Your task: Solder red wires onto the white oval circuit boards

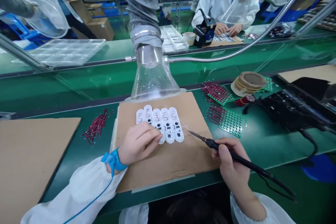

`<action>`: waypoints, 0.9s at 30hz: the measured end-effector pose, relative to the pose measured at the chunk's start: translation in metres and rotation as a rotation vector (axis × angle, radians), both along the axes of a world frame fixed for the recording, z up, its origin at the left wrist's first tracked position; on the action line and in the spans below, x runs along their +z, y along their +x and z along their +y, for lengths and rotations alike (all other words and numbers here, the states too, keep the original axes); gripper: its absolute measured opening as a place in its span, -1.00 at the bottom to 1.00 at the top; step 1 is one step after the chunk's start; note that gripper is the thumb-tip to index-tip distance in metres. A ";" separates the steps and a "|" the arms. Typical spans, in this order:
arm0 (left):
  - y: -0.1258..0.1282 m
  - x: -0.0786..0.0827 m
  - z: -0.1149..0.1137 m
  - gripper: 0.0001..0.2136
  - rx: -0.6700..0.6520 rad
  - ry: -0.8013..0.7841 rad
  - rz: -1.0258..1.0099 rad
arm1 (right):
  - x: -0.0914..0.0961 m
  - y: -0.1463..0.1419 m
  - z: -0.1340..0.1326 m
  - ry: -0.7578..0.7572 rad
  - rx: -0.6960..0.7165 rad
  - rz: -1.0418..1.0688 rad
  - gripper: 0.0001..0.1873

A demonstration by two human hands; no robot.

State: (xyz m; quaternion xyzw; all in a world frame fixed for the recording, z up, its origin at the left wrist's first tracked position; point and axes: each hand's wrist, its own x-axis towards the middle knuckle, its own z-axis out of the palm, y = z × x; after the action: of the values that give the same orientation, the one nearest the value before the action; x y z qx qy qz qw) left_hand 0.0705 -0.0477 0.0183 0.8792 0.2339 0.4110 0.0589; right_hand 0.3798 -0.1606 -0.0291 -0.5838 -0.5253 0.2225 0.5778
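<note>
On brown cardboard (pixel 168 162), rounded white strips (pixel 164 117), perhaps plastic.

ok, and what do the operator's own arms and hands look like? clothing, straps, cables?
Left hand and right hand are both ungloved. Loose, creased white sleeves: left sleeve, right sleeve. The left wrist wears a bright blue strap, with a thin blue cord running back along the sleeve. No strap shows on the right wrist.
</note>
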 end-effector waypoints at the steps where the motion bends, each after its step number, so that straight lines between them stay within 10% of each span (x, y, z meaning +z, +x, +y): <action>1: 0.006 -0.004 -0.001 -0.92 -0.005 0.000 -0.006 | -0.001 -0.001 -0.001 0.002 0.008 0.020 -0.83; 27: 0.006 -0.025 -0.003 -0.91 0.000 -0.106 -0.007 | -0.011 0.004 -0.006 -0.073 0.151 -0.027 -0.85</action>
State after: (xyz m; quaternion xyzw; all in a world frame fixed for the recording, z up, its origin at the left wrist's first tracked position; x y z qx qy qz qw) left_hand 0.0769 -0.0509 -0.0066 0.8733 0.2552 0.4013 0.1061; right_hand 0.3833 -0.1669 -0.0403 -0.5661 -0.5670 0.2767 0.5306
